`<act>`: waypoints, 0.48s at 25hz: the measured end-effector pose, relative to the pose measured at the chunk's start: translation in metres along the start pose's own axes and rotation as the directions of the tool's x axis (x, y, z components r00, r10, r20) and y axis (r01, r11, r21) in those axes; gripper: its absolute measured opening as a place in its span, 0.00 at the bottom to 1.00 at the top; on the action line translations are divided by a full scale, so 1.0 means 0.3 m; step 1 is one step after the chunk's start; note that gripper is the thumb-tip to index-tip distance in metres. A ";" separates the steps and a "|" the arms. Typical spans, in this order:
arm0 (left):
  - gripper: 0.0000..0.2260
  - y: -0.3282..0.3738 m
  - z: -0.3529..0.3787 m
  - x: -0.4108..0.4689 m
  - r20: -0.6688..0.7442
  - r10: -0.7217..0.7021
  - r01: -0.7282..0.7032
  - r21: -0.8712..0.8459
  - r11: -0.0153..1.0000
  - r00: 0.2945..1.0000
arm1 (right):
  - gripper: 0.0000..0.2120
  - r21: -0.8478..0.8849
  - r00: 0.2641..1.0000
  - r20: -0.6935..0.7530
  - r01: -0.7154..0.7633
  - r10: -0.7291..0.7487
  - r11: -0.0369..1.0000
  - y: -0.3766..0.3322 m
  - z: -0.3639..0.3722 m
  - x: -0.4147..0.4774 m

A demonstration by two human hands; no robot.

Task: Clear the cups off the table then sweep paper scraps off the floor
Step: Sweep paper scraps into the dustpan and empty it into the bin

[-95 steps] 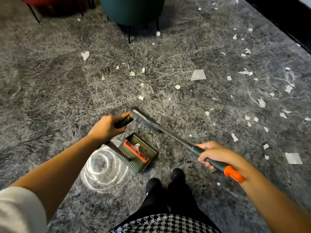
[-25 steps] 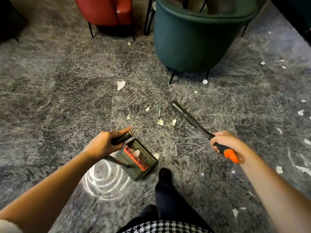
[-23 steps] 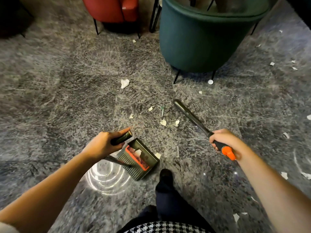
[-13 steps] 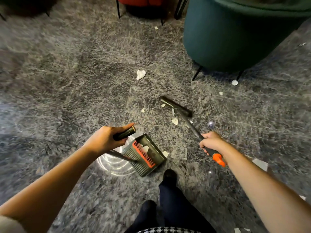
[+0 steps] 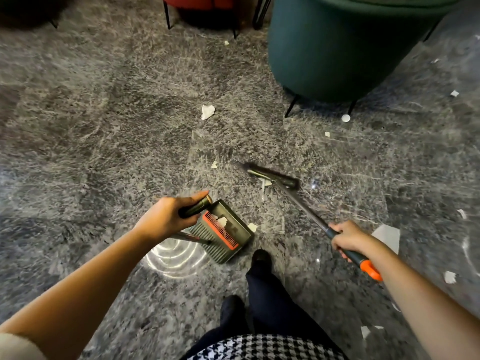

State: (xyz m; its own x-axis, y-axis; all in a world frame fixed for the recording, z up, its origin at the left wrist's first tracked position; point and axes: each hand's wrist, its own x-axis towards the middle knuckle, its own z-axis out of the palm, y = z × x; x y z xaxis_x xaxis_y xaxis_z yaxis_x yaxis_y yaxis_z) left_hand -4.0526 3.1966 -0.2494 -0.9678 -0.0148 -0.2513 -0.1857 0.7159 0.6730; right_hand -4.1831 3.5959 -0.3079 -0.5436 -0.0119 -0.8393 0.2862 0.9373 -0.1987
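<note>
While left hand [image 5: 166, 216] clamps the dustpan handle [image 5: 198, 206], right hand [image 5: 348, 236] grips the broom [image 5: 302, 202] — perhaps touching scraps [image 5: 265, 182].

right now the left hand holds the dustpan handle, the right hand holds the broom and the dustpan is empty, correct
Not empty: the head view shows paper scraps lying in the dustpan. The left hand does grip its handle and the right hand the broom.

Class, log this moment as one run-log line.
left hand grips dustpan handle; right hand grips broom; broom head at floor scrap; dustpan holds scraps
</note>
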 end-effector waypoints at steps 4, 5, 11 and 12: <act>0.24 -0.012 0.008 -0.071 -0.050 0.020 -0.021 -0.016 1.000 0.999 | 0.33 0.184 0.999 0.032 -0.028 0.022 0.983 0.048 0.128 -0.095; 0.24 -0.016 0.008 -0.093 -0.070 0.048 -0.049 -0.012 0.999 0.996 | 0.33 0.236 0.999 0.035 -0.031 0.023 0.971 0.053 0.158 -0.117; 0.21 -0.023 0.041 -0.192 -0.009 0.123 -0.122 0.048 0.991 0.992 | 0.33 0.447 0.998 0.065 -0.038 0.011 0.894 0.033 0.321 -0.284; 0.21 -0.026 0.050 -0.205 -0.008 0.119 -0.118 0.059 0.991 0.993 | 0.33 0.448 0.997 0.078 -0.037 0.002 0.893 0.028 0.347 -0.316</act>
State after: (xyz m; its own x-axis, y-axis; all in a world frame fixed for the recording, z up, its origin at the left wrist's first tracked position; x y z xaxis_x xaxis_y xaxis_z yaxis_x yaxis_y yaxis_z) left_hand -3.9892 3.2023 -0.2497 -0.9843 0.0649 -0.1639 -0.0595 0.7529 0.6555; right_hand -4.0470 3.5687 -0.2827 -0.4795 -0.0374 -0.8768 0.6294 0.6815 -0.3733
